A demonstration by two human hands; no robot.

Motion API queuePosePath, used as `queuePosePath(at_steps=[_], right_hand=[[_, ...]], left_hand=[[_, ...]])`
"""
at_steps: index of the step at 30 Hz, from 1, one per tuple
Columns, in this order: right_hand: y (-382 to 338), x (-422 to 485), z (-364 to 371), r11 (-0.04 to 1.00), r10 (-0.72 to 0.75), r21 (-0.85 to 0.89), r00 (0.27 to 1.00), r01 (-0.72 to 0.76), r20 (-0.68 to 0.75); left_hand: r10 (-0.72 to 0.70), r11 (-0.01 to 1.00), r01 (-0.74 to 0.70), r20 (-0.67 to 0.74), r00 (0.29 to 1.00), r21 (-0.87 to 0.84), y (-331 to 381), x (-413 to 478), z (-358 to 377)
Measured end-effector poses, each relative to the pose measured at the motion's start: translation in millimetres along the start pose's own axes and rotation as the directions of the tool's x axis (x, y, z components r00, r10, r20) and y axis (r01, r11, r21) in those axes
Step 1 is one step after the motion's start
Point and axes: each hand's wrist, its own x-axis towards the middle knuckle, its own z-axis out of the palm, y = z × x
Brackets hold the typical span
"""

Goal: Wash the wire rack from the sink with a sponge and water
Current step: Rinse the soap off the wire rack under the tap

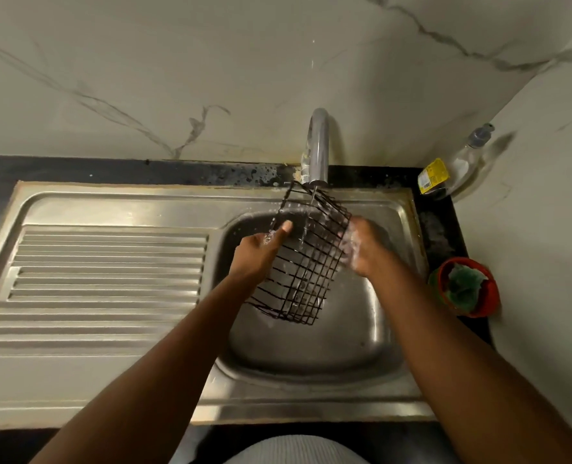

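A black wire rack, shaped like a long basket, hangs tilted over the steel sink basin. Its upper end sits under the chrome tap, and water runs through the wires. My left hand grips the rack's left side, thumb up along the edge. My right hand, wet and soapy, presses against the rack's right side; no sponge shows in it. A green sponge lies in a red bowl on the counter to the right.
A ribbed steel draining board stretches to the left of the basin. A clear soap bottle with a yellow label leans in the back right corner. Marble walls close in behind and to the right.
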Motion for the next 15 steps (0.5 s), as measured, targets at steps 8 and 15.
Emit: queuePosePath(at_steps=[8,15], right_hand=[[-16.1,-1.3,-32.1,0.966,-0.1,-0.218,0.981,0.136,0.167],[-14.9,-19.4,-37.0,0.635,-0.495,-0.603,0.853,0.483,0.163]], left_hand=[[0.25,0.807,-0.271,0.112,0.962,0.525,18.9,3.2,9.3],[0.35,0.691,-0.428,0.248,0.903,0.582,38.2,19.7,17.6]])
